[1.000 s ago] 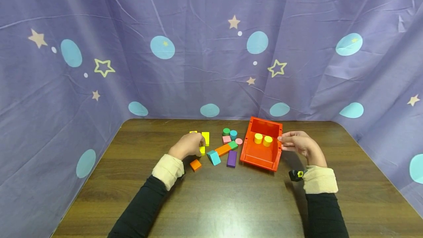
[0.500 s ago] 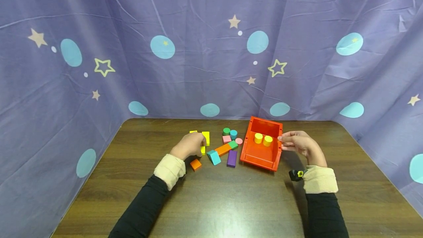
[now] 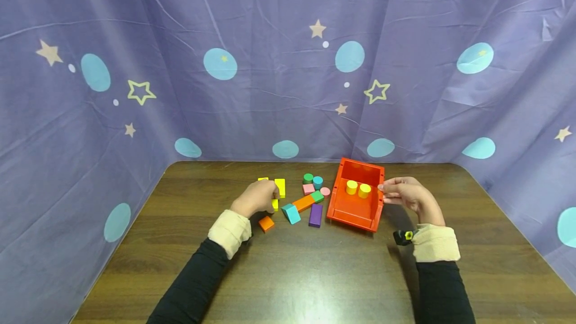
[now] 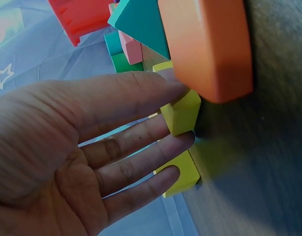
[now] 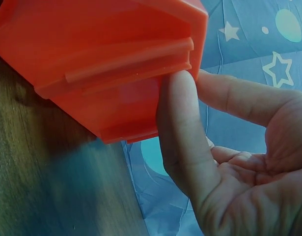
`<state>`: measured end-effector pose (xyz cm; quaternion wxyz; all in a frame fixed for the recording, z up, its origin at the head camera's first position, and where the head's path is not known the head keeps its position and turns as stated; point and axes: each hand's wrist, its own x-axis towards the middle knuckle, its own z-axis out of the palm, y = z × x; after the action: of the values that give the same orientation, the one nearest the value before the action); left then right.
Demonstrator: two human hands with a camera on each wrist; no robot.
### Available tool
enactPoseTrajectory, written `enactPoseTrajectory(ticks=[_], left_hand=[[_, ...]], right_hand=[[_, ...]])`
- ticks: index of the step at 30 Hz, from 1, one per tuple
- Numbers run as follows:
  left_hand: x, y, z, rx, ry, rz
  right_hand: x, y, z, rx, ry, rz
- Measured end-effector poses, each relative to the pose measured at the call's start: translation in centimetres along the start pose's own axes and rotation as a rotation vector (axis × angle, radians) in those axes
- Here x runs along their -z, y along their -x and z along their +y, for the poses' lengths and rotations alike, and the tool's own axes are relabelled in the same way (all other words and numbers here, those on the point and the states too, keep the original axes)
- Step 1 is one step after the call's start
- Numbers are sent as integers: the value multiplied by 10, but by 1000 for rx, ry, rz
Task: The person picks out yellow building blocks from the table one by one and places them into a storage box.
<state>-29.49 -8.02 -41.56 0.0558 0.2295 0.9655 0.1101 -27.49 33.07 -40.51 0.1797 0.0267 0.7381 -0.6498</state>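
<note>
My left hand reaches down among loose toy blocks and pinches a yellow block between thumb and fingers, low at the tabletop. Another yellow block lies by its little finger. In the head view, more yellow blocks stand just behind the hand, partly hidden, and an orange block is in front of it. On the right, my right hand grips the side wall of a red bin, thumb on the outside. Two yellow cylinders stand inside the bin.
Between the hands lie a teal wedge, a long orange block, a green block, a purple block, pink pieces, and green and blue cylinders. A patterned curtain hangs behind the wooden table.
</note>
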Motion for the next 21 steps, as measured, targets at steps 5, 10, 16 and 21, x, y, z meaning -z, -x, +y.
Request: enactPoseTrajectory(ticks=[5,10,16,21], left_hand=[[1,-1,0,-6,-11,4],[2,-2,0,-13,-19,7],[4,-1,0,-8,-14,-11],[4,0,0,-10,5,-21]], right_hand=[[1,-1,0,-2,-3,-5],[2,-2,-1,11,2,-28],[2,-2,1,18,-18,-38],[2,-1,2,24,-30,-42]])
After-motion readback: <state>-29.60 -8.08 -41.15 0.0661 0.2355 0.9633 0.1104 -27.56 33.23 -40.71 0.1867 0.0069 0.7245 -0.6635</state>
